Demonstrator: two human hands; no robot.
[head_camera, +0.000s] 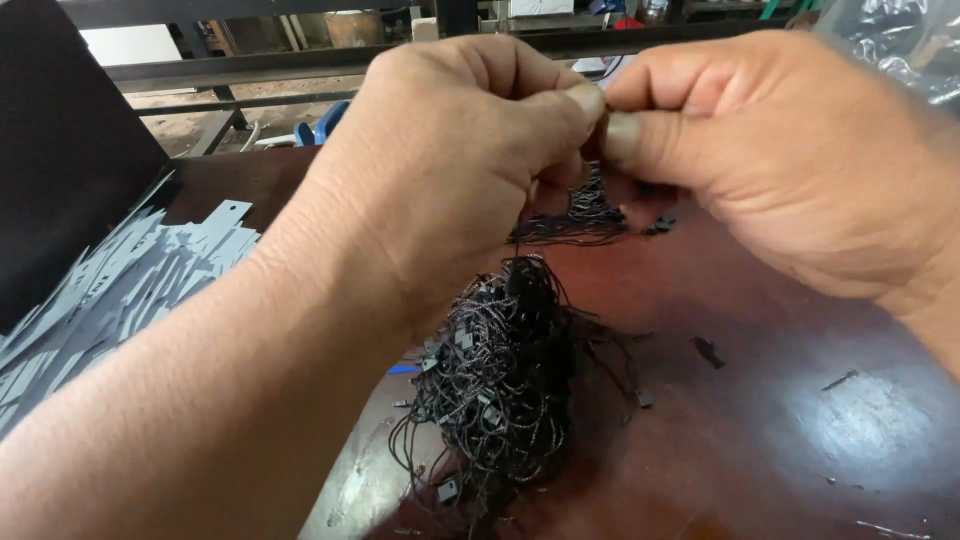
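Left hand: the left hand is curled closed, thumb and forefinger pinched on a thin black string that drops from the fingertips toward the table.
Right hand: the right hand meets it fingertip to fingertip, thumb pressed against forefinger, closed on the same string end; what sits between the pads is hidden.
Where the string is: held up near the camera between both hands, above the bundle.
Bundle: a tangled bunch of black cords with small grey plastic ends lies on the table just below the hands, loose loops straying out at its foot.
Second bunch: a smaller flat cluster of the same cords lies farther back, partly behind the hands.
Tags: a spread of pale grey card strips with punched holes fans out at the left, overlapping, matte and flat.
How far along: judging from the full bundle and the wide heap of strips, most of the work looks to be left; no finished pieces can be made out.
Table: a dark red-brown tabletop, glossy, scuffed, with a few black bits scattered on it.
Backdrop: a dark metal frame crosses behind the table.
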